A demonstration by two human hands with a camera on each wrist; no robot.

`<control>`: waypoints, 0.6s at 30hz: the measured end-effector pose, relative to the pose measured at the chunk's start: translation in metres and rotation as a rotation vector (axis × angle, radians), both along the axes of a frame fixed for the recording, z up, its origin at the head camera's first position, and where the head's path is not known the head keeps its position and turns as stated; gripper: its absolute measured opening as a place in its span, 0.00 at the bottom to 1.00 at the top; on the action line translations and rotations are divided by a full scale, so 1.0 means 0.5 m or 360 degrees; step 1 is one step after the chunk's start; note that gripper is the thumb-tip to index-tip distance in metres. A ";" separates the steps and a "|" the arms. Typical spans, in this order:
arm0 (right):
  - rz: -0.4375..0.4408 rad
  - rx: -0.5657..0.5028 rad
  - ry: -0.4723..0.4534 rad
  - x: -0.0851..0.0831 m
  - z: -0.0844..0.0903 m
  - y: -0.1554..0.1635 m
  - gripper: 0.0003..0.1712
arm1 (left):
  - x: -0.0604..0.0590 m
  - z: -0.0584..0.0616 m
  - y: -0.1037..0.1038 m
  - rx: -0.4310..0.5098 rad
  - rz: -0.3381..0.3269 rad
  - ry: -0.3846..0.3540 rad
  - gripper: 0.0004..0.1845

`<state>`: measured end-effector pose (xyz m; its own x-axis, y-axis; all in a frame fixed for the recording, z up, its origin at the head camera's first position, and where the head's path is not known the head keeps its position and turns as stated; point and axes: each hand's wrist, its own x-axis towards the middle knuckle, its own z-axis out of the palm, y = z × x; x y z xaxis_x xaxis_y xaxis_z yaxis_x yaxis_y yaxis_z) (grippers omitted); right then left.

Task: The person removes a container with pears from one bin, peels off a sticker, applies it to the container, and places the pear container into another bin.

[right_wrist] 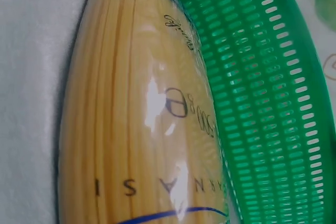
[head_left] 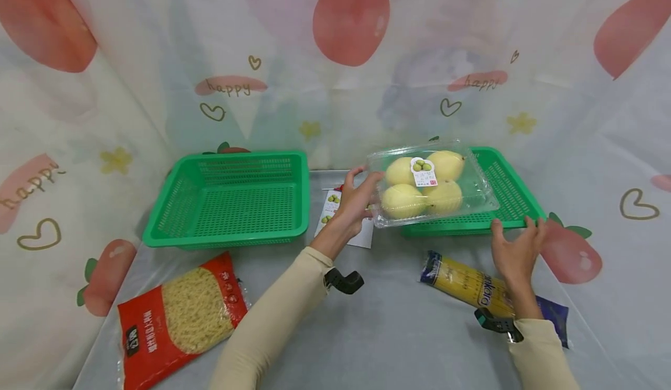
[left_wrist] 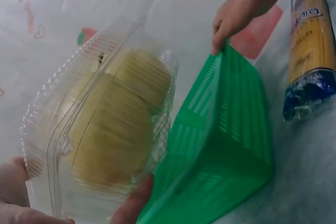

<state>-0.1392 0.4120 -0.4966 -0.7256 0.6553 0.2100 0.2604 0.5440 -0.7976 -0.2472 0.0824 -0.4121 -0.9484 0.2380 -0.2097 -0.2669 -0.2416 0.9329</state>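
Observation:
A clear plastic clamshell (head_left: 430, 183) of several yellow pears hangs tilted just above the right green basket (head_left: 511, 198). My left hand (head_left: 356, 201) grips its left end, thumb under and fingers over. The left wrist view shows the clamshell (left_wrist: 105, 129) close up beside the basket (left_wrist: 226, 145). My right hand (head_left: 516, 250) holds the basket's near right rim with curled fingers, and that hand (left_wrist: 241, 9) also shows in the left wrist view. Spaghetti (right_wrist: 136, 119) and basket mesh (right_wrist: 262, 93) fill the right wrist view.
An empty green basket (head_left: 236, 198) stands at the left. A red bag of noodles (head_left: 178, 317) lies at the near left, a spaghetti pack (head_left: 472, 285) near my right wrist. A printed card (head_left: 330, 206) lies under my left hand. Patterned cloth walls surround the table.

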 end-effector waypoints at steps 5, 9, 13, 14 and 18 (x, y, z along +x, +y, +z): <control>-0.0010 -0.0073 0.0050 -0.003 -0.007 -0.007 0.48 | -0.024 0.010 0.052 0.0018 -0.0031 0.0002 0.37; -0.0007 -0.0114 0.0035 -0.004 -0.010 -0.010 0.50 | -0.038 0.018 0.089 -0.0034 -0.0026 0.0015 0.33; -0.0015 -0.0118 0.0006 -0.006 -0.008 -0.010 0.51 | -0.052 0.025 0.115 -0.0086 -0.0013 0.0019 0.31; -0.0018 -0.0115 0.0000 -0.006 -0.007 -0.010 0.51 | -0.055 0.025 0.121 -0.0095 -0.0013 0.0020 0.30; -0.0033 -0.0113 -0.0006 -0.005 -0.005 -0.009 0.51 | -0.064 0.031 0.148 -0.0163 -0.0002 0.0012 0.31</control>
<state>-0.1420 0.4076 -0.4992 -0.7126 0.6831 0.1596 0.2742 0.4807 -0.8329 -0.2793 0.1563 -0.3964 -0.9497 0.2170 -0.2256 -0.2598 -0.1442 0.9548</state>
